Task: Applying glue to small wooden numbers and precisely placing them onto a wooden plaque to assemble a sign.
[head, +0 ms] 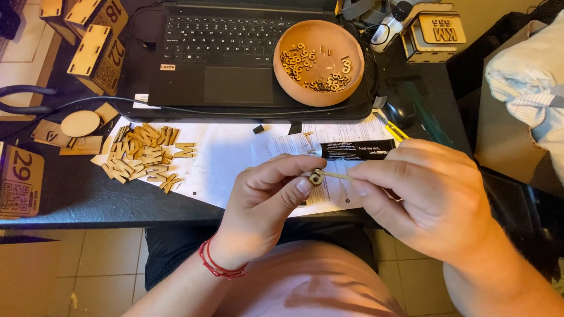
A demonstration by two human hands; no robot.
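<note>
The left hand (264, 202) is pinching a small round wooden cut-out piece (316, 176) steady, while the right hand (426, 202) is pinching a thin wooden stick (336, 175) against it.

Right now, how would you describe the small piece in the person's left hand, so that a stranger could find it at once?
Start at the open laptop on the dark desk, then come down past the white paper sheet to the two hands. The left hand pinches a small wooden ring-shaped piece at its fingertips. Unlike the loose cutouts in the clay bowl, it sits on a thin wooden stick that the right hand holds.
</note>
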